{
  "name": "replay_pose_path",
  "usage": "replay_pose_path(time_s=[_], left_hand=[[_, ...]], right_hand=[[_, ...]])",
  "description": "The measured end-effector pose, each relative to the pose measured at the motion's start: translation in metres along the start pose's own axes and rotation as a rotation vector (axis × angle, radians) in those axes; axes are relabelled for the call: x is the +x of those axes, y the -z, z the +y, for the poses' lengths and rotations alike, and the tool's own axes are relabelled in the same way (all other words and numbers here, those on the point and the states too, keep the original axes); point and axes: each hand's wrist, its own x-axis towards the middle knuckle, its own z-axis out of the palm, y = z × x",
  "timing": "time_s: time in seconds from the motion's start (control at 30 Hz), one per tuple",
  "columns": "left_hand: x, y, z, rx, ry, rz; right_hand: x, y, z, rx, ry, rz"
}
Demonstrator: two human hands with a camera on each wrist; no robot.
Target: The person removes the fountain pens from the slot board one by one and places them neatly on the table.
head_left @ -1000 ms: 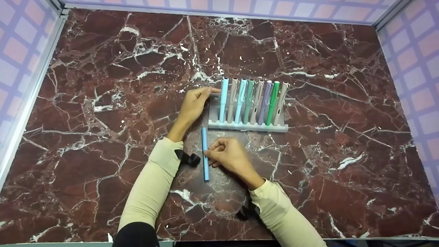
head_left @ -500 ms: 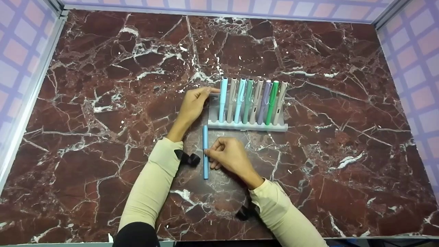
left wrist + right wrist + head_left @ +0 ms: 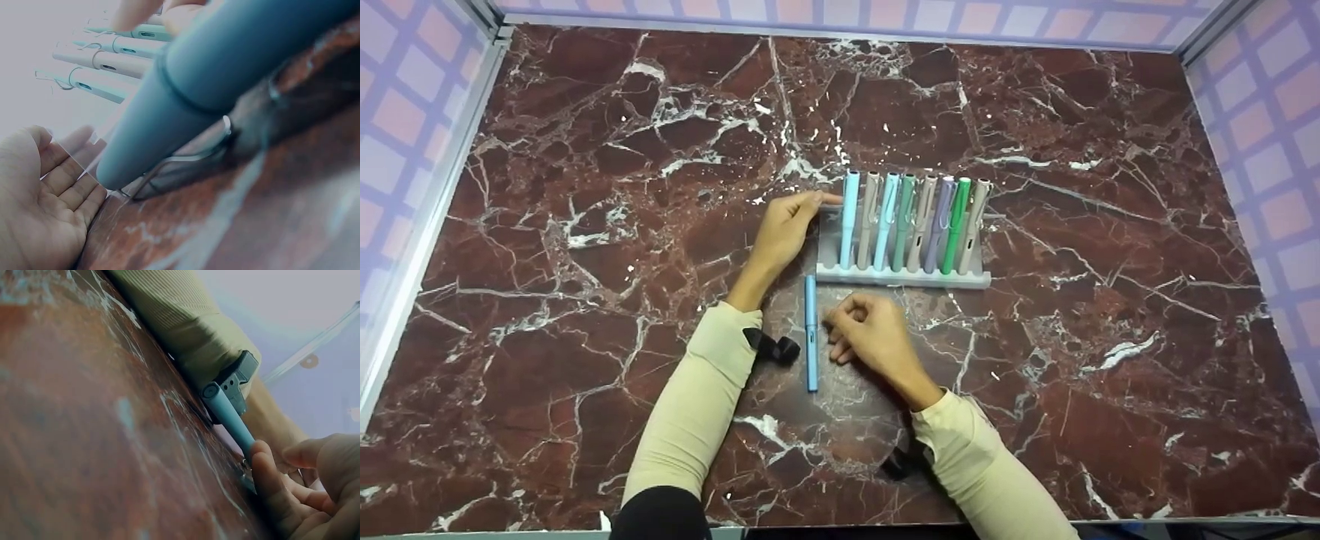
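Observation:
A blue capped pen lies on the table, pointing away from me, just front-left of a clear pen stand. My right hand is beside the pen on its right, fingers loosely bent and a small gap from it in the head view. In the left wrist view the pen looms large, its metal clip underneath against the tabletop. My left hand is at the stand's left side, forefinger reaching to the leftmost light blue pen; its fingers lie straight along the clear panel.
Several pens stand in a row in the stand, among them a purple pen and a bright green pen. Black wrist mounts hang by both sleeves. Checked walls border the marbled table.
My right fingers have let go of the blue pen and drawn slightly right. The pen has turned straighter and shifted slightly away from me. The left hand stays put.

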Motion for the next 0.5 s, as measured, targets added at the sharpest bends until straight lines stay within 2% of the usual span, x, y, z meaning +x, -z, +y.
replay_pose_path(time_s=[0.07,0.13,0.27,0.33,0.4,0.5], left_hand=[[-0.001,0.000,-0.001,0.002,0.001,0.006],[-0.001,-0.001,-0.002,0.005,-0.004,0.007],[0.001,-0.003,-0.003,0.001,-0.005,-0.012],[0.001,-0.003,-0.002,0.001,0.004,-0.014],[0.001,-0.002,-0.001,0.008,0.008,-0.013],[0.001,0.000,-0.001,0.017,0.014,-0.012]], right_hand=[[0.001,0.005,0.005,-0.015,0.099,0.045],[0.002,0.013,0.012,-0.072,0.249,0.094],[0.007,0.034,0.022,-0.296,0.581,0.215],[0.009,0.047,0.024,-0.406,0.710,0.301],[0.012,0.060,0.026,-0.485,0.803,0.406],[0.016,0.079,0.025,-0.535,0.893,0.582]])
